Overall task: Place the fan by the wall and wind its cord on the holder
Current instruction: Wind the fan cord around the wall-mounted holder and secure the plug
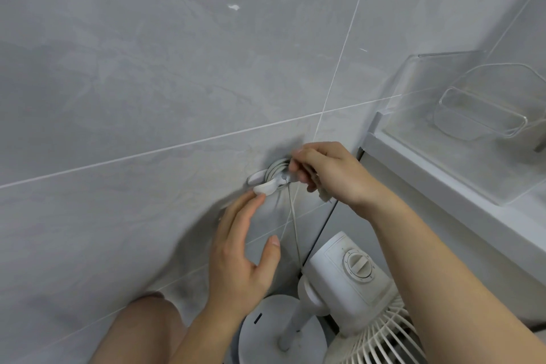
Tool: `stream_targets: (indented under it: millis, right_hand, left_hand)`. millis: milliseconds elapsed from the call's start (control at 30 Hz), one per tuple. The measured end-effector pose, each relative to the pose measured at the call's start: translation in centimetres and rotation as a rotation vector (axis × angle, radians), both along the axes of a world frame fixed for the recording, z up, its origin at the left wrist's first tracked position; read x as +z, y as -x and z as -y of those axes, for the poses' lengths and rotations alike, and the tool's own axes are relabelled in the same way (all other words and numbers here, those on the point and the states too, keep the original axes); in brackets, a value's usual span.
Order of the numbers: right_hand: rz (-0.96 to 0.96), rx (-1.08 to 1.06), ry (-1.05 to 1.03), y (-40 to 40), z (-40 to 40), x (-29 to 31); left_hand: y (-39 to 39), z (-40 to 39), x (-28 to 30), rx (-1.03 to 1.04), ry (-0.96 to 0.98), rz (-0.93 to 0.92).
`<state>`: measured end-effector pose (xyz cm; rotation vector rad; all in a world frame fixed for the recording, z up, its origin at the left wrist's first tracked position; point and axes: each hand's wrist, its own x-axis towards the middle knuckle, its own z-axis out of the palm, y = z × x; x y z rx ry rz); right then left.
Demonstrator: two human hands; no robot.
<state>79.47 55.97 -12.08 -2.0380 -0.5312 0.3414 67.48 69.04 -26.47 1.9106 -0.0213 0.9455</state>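
A white cord holder (260, 179) is fixed to the grey tiled wall (133, 83) just right of the frame's centre, with several turns of the white cord (273, 170) already wound round it. One strand of cord drops straight down from the coil to the white pedestal fan (348, 284), which stands at the lower right of the frame, close against the wall. The fan's round base (260, 331) sits at the bottom centre and its speed dial (359, 266) faces up.

The right hand (328, 174) reaches in from the lower right, its fingers curled and pinching the cord at the right side of the coil; what looks like the plug end hangs under its palm, though that part is blurred. The left hand (239, 254) rises from the bottom centre with fingers straight and relaxed, the fingertips (258, 198) touching the holder's lower tab, thumb held apart.

A white ledge (443, 186) runs along the right edge, carrying a clear plastic tray (478, 115).
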Motion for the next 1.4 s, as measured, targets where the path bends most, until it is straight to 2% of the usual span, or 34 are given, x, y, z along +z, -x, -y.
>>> stream_targets:
  millis: [133, 267, 400, 567, 633, 767, 900, 1000, 1233, 1400]
  right_hand:
    - [-0.027, 0.103, 0.015, 0.1, 0.5, -0.1]
    - [0.046, 0.064, 0.003, 0.3, 0.3, -0.3]
    - [0.083, -0.001, -0.004, 0.7, -0.5, -0.5]
    - [0.051, 0.001, 0.003, 0.9, -0.7, -0.2]
    - [0.039, -0.008, 0.000, 1.0, -0.7, -0.2]
    - [-0.005, -0.017, -0.052, 1.1, -0.9, -0.6]
    - [-0.031, -0.015, -0.095, 1.3, -1.2, -0.9]
    - [-0.035, 0.009, -0.101, 1.3, -1.5, -1.1]
    - [-0.109, 0.057, -0.121, 1.3, -1.4, -0.8]
    - [-0.099, 0.085, -0.086, 1.3, -1.1, -0.7]
  left_hand:
    - [0.5, 0.8, 1.3, 0.101, -0.004, -0.027]
    - [1.1, 0.7, 3.5, 0.173, 0.048, -0.080]
    - [2.1, 0.1, 5.8, 0.244, -0.039, -0.171]
    - [1.9, 1.1, 6.5, 0.021, 0.000, -0.267]
    - [1.7, 1.4, 6.4, -0.014, -0.084, -0.291]
    - [1.4, 1.2, 6.4, 0.152, -0.250, -0.272]
    - [0.8, -0.5, 6.7, 0.330, -0.217, -0.194]
    - [0.6, -1.3, 6.7, 0.428, -0.184, -0.214]
    - [0.4, -1.6, 5.2, 0.437, -0.141, -0.315]
    - [0.2, -1.4, 4.2, 0.427, -0.085, -0.307]
